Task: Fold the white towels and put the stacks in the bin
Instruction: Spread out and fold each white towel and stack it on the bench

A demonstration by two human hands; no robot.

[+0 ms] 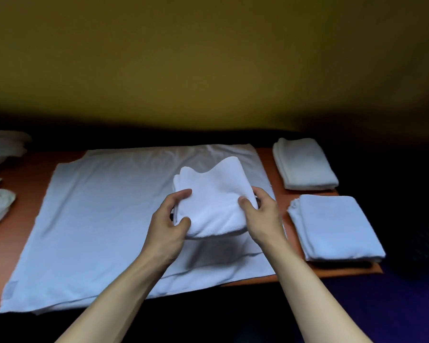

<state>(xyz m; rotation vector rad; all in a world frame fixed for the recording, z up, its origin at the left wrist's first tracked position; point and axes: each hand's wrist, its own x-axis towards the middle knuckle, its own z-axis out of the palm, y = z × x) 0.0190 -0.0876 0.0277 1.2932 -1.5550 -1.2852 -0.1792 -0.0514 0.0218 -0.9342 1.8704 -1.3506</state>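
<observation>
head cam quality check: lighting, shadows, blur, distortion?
Head view: dim and uneven, corners and table's far edge nearly black; folded towel held by both hands casts a shadow on the spread cloth below; loose towels at left are soft and blurred; wide-angle bending shows at the edges.

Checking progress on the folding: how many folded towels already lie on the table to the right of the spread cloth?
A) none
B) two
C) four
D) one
B: one folded towel lies at the far right of the table, a second folded towel nearer; a third is held in both hands.
</observation>
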